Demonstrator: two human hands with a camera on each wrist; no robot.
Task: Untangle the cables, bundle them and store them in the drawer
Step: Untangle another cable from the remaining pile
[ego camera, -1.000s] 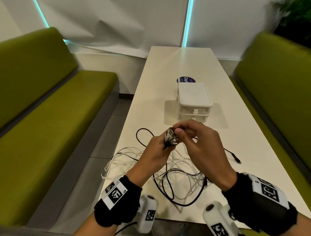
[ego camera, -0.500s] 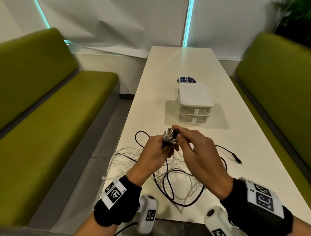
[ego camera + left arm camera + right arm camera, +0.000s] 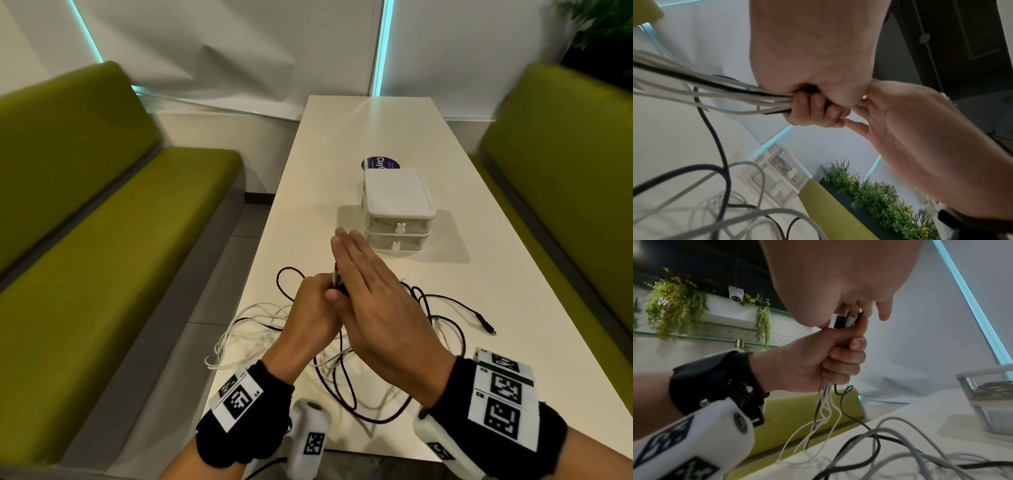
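Observation:
My left hand (image 3: pixel 313 308) grips a bunch of white and black cable ends in its fist, held upright above the table. The plugs (image 3: pixel 844 321) stick out of the top of the fist. My right hand (image 3: pixel 366 291) is flat with straight fingers, its palm pressed against the plug tips. From the fist the cables (image 3: pixel 715 91) hang down into a loose tangle of white cable (image 3: pixel 246 318) and black cable (image 3: pixel 445 308) on the table. A small white two-drawer unit (image 3: pixel 397 205) stands beyond the hands, both drawers closed.
The long white table (image 3: pixel 359 130) runs away from me, with green benches (image 3: pixel 120 257) on both sides. A free black plug end (image 3: pixel 488 329) lies to the right. A round dark sticker (image 3: pixel 378 162) sits behind the drawer unit. White loops hang over the table's left edge.
My right hand has let go of its pinch on the plug ends and now lies flat against them. The left hand keeps its grip on the bunch.

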